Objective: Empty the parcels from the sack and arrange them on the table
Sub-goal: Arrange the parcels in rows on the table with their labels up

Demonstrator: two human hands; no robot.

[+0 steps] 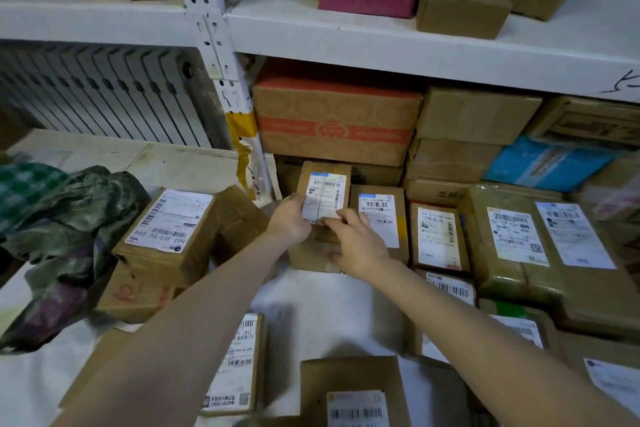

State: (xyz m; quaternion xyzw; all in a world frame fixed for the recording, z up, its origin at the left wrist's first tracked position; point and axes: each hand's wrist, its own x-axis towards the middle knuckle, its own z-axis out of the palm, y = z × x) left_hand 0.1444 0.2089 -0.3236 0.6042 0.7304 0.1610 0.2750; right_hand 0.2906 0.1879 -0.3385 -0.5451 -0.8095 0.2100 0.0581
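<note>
1. The left hand [289,218] and the right hand [356,243] both have their grip closed on the small parcel [325,194], one on each side.
2. It is tipped up near the middle of the bench [329,305]; the crumpled sack [69,218] lies at 9 o'clock.
3. It might topple when let go, since it stands tall.
4. It might knock the labelled parcel [379,218] just beside it at 3 o'clock.

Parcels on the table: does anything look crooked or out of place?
Yes. The left parcel sits tilted atop another box, with its label upside down to the camera, unlike the flatter parcels on the right. The sack lies crumpled beside it.
</note>
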